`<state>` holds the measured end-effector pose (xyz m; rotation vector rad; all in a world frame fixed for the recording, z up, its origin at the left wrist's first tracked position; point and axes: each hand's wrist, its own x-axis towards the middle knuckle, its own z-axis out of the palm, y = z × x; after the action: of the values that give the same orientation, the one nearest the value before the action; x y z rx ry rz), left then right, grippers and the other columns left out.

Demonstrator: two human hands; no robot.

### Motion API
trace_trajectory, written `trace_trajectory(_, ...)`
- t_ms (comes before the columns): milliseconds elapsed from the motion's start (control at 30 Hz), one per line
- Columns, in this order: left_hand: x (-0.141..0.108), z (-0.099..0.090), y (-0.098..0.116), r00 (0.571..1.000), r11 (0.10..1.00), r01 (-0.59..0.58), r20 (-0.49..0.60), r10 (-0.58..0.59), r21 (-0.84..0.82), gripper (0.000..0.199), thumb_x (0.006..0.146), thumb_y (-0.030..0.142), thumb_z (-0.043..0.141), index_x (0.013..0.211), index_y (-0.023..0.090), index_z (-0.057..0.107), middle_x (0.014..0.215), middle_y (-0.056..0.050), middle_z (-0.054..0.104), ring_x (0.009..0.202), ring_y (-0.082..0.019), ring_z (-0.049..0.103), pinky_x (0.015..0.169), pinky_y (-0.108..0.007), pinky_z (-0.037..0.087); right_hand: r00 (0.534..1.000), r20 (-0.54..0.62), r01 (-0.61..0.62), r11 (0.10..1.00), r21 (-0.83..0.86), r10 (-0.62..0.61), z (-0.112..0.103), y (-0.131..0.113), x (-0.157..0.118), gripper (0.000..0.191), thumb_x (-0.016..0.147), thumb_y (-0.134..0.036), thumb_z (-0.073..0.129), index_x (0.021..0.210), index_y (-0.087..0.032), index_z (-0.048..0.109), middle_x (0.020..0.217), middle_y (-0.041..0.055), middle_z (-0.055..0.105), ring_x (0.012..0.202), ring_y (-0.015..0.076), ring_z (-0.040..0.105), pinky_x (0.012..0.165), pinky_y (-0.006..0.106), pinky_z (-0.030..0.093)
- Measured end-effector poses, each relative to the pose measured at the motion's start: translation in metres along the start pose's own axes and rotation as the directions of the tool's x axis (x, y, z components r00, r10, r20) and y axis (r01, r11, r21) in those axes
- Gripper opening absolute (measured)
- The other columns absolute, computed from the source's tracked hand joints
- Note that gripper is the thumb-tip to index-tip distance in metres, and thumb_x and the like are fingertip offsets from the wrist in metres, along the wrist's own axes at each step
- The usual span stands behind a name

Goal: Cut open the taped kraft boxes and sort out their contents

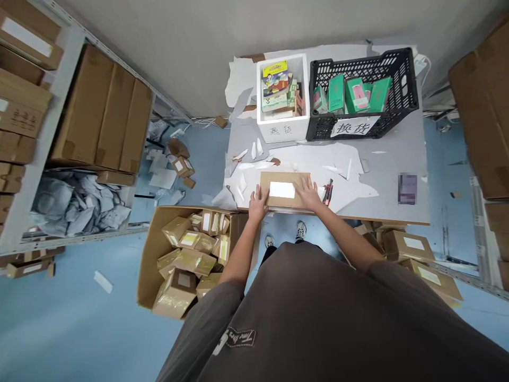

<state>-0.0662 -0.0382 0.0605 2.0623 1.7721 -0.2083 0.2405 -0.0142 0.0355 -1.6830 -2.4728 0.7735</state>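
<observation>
A flat brown cardboard box (286, 177) with a blank-looking white label lies at the front edge of the table. My left hand (257, 205) rests at its left end, fingers stretched out and apart. On the right end lies my right hand (308, 194), its fingers spread over the cardboard. Close beside that hand is a slim red-and-black tool (328, 192), too small to name surely. Torn white paper scraps (338, 171) are scattered around the box.
At the table's back stand a white foam box (283, 133) of small packages and a black crate (405, 101) with green boxes. Below left, a large carton (148, 265) holds taped parcels. Shelving (75, 45) with cartons flanks the left; more parcels (409, 244) lie under the table's right side.
</observation>
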Motion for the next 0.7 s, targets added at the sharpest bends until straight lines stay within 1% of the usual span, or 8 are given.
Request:
trace_trajectory(67, -0.005, 0.011, -0.007, 0.997, 0.997, -0.075, -0.018, 0.074, -0.037, 0.099, 0.09, 0.026, 0.08, 0.177, 0.032, 0.032, 0.188, -0.01, 0.005, 0.168, -0.049, 0.02, 0.127, -0.067, 0.04, 0.995, -0.052, -0.081, 0.995, 0.067, 0.084, 0.015, 0.005, -0.031, 0.122, 0.077, -0.057, 0.094, 0.178, -0.027, 0.031, 0.187, 0.0195, 0.003, 0.169, 0.0542, 0.009, 0.128, 0.076, 0.023)
trace_trajectory(133, -0.006, 0.022, -0.01, 0.991, 0.987, -0.137, -0.019, 0.136, -0.09, 0.093, 0.092, 0.026, 0.077, 0.175, 0.032, 0.036, 0.188, -0.009, 0.01, 0.17, -0.048, 0.017, 0.13, -0.068, 0.035, 0.984, -0.05, -0.162, 0.974, 0.162, 0.172, 0.03, 0.006, -0.055, 0.112, 0.083, -0.048, 0.09, 0.177, -0.025, 0.034, 0.186, 0.0201, 0.009, 0.164, 0.0523, 0.029, 0.124, 0.069, 0.039)
trace_trajectory(200, -0.004, 0.031, -0.01, 0.988, 0.974, -0.157, -0.025, 0.155, -0.161, 0.088, 0.094, 0.025, 0.074, 0.174, 0.031, 0.038, 0.188, -0.011, 0.012, 0.167, -0.046, 0.025, 0.13, -0.067, 0.036, 0.97, -0.028, -0.226, 0.939, 0.26, 0.241, 0.041, 0.001, -0.067, 0.102, 0.089, -0.039, 0.082, 0.177, -0.026, 0.033, 0.184, 0.0197, 0.018, 0.157, 0.0471, 0.046, 0.119, 0.061, 0.05)
trace_trajectory(300, 0.001, 0.034, -0.01, 0.988, 0.951, -0.154, -0.02, 0.154, -0.267, 0.08, 0.098, 0.023, 0.068, 0.173, 0.029, 0.041, 0.187, -0.014, 0.013, 0.156, -0.043, 0.045, 0.124, -0.063, 0.046, 0.953, -0.041, -0.268, 0.898, 0.348, 0.3, 0.042, -0.011, -0.065, 0.089, 0.094, -0.028, 0.067, 0.177, -0.026, 0.034, 0.178, 0.0167, 0.036, 0.155, 0.0392, 0.05, 0.12, 0.055, 0.052)
trace_trajectory(400, 0.007, 0.02, -0.009, 0.986, 0.935, -0.168, -0.032, 0.166, -0.314, 0.069, 0.103, 0.025, 0.062, 0.17, 0.029, 0.048, 0.186, -0.014, 0.019, 0.147, -0.041, 0.056, 0.12, -0.059, 0.05, 0.934, -0.103, -0.288, 0.889, 0.356, 0.343, 0.022, -0.021, -0.054, 0.078, 0.094, -0.027, 0.062, 0.17, -0.022, 0.046, 0.168, 0.0166, 0.05, 0.152, 0.0362, 0.053, 0.119, 0.052, 0.052)
trace_trajectory(567, 0.022, -0.027, -0.006, 0.978, 0.917, -0.194, -0.142, 0.153, -0.348, 0.057, 0.109, 0.038, 0.057, 0.166, 0.033, 0.054, 0.177, -0.008, 0.041, 0.144, -0.035, 0.06, 0.115, -0.046, 0.056, 0.891, -0.223, -0.337, 0.905, 0.259, 0.396, -0.043, -0.025, -0.03, 0.058, 0.101, -0.035, 0.056, 0.158, -0.023, 0.06, 0.152, 0.0144, 0.066, 0.135, 0.0348, 0.065, 0.116, 0.052, 0.053)
trace_trajectory(633, 0.035, -0.043, -0.005, 0.977, 0.913, -0.185, -0.17, 0.13, -0.365, 0.054, 0.11, 0.043, 0.056, 0.163, 0.034, 0.056, 0.166, -0.008, 0.053, 0.141, -0.034, 0.062, 0.112, -0.044, 0.057, 0.876, -0.188, -0.408, 0.89, 0.203, 0.444, -0.068, -0.023, -0.014, 0.056, 0.101, -0.035, 0.056, 0.155, -0.022, 0.062, 0.146, 0.0141, 0.071, 0.13, 0.035, 0.067, 0.114, 0.051, 0.053)
trace_trajectory(700, 0.053, -0.054, -0.002, 0.981, 0.912, -0.166, -0.159, 0.113, -0.376, 0.05, 0.11, 0.043, 0.055, 0.158, 0.033, 0.061, 0.157, -0.009, 0.06, 0.137, -0.033, 0.066, 0.112, -0.044, 0.057, 0.861, -0.085, -0.485, 0.86, 0.158, 0.501, -0.083, -0.022, 0.005, 0.055, 0.101, -0.034, 0.058, 0.154, -0.021, 0.062, 0.139, 0.0148, 0.075, 0.127, 0.0354, 0.069, 0.112, 0.049, 0.053)
